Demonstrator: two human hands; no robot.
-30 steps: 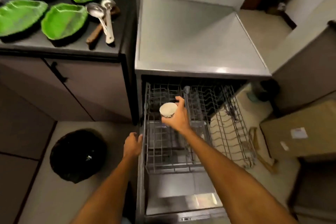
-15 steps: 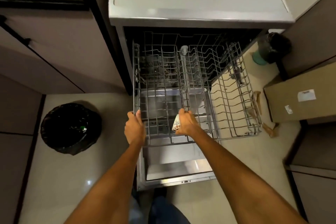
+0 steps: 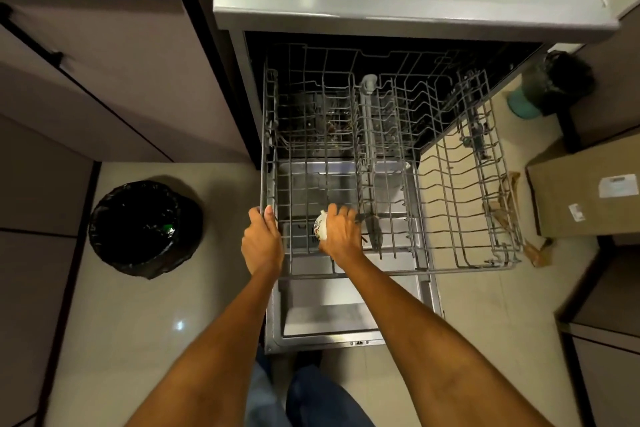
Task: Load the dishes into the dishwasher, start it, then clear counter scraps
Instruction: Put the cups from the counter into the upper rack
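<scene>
Over the pulled-out upper rack (image 3: 381, 163), both arms reach forward: the left hand (image 3: 261, 241) curls its grip round the rack's front-left corner, while the right hand (image 3: 341, 232) pinches a small white patterned cup (image 3: 320, 227), tilted on its side, low at the rack's front. Below hangs the open dishwasher door (image 3: 346, 315); a black-lined bin (image 3: 145, 229) stands on the pale tiled floor (image 3: 156, 322).

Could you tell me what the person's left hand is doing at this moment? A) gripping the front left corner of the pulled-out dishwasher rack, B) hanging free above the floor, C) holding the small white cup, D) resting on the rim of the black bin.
A: the left hand grips the front left corner of the rack, while the right hand holds the small white cup inside it.
</scene>
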